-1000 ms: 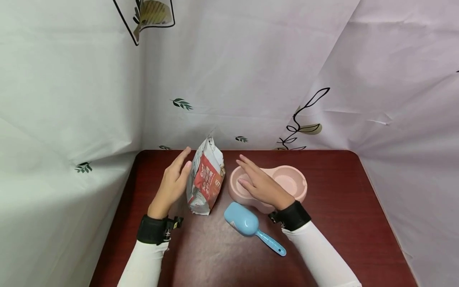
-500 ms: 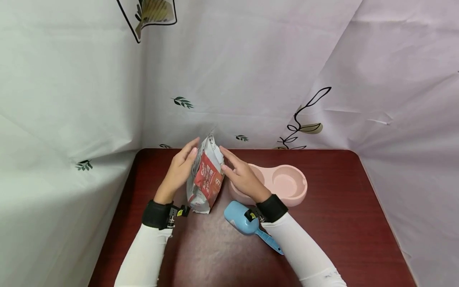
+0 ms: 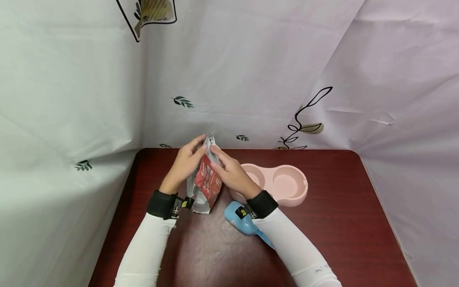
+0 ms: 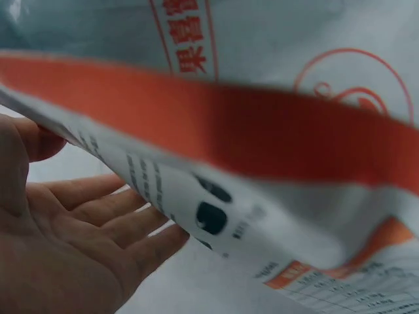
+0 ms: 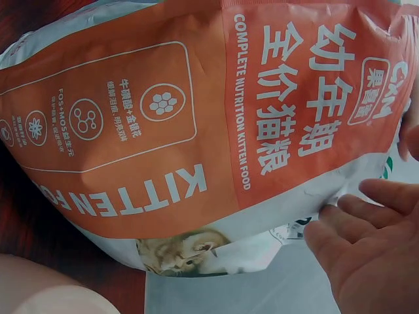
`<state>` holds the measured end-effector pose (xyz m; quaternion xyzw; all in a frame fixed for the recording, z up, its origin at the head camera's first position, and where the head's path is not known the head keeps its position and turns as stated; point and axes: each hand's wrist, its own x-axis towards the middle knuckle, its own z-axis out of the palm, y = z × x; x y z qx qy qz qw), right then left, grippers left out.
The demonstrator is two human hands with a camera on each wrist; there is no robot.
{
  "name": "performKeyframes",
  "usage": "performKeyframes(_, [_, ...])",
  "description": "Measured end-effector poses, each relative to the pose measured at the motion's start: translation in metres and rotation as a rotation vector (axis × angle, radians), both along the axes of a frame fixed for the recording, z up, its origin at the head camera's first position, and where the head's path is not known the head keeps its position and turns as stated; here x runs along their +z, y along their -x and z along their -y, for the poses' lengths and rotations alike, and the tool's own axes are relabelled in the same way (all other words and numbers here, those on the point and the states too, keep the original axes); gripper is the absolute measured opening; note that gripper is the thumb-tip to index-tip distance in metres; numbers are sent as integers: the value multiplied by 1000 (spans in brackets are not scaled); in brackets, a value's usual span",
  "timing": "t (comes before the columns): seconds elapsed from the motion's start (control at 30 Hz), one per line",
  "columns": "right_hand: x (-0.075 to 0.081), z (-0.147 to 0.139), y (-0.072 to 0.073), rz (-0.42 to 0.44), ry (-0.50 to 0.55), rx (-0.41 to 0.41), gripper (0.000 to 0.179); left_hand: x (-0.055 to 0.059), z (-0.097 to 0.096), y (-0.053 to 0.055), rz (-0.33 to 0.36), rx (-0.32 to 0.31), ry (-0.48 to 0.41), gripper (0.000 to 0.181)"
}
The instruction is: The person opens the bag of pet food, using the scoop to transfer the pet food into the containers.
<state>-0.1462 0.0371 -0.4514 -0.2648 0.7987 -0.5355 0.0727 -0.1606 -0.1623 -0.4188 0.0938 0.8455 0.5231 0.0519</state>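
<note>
A white and red bag of kitten food [image 3: 207, 185] stands upright towards the back of the brown table. My left hand [image 3: 183, 164] lies along its left side near the top, fingers extended; in the left wrist view they reach behind the bag's printed side panel [image 4: 177, 190]. On the opposite side, my right hand [image 3: 234, 174] has its fingers against the upper right of the bag, as the right wrist view shows, with fingertips [image 5: 334, 219] at the white edge. Part of the bag's top is hidden by both hands.
Just right of the bag sits a pink double pet bowl [image 3: 289, 184], its left part partly covered by my right hand. A blue scoop [image 3: 241, 225] lies in front of it, beneath my right wrist. White patterned cloth [image 3: 251, 79] hangs behind the table [image 3: 333, 215].
Both hands have closed in on the bag from its two sides. The right hand has moved left, off the bowl, to the bag; the left has moved slightly right and up.
</note>
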Motion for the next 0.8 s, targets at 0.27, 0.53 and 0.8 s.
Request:
performKeyframes(0.27, [2,3,3,-47,-75,-17,53,7,-5,10,51,26,62,56])
performKeyframes(0.53, [-3,6,6,-44,-123,-40,55,6,-9,12,55,18,67,52])
performKeyframes(0.8, [-6,6,4,-20,-73,-30,54,8,-12,5,51,28,72,53])
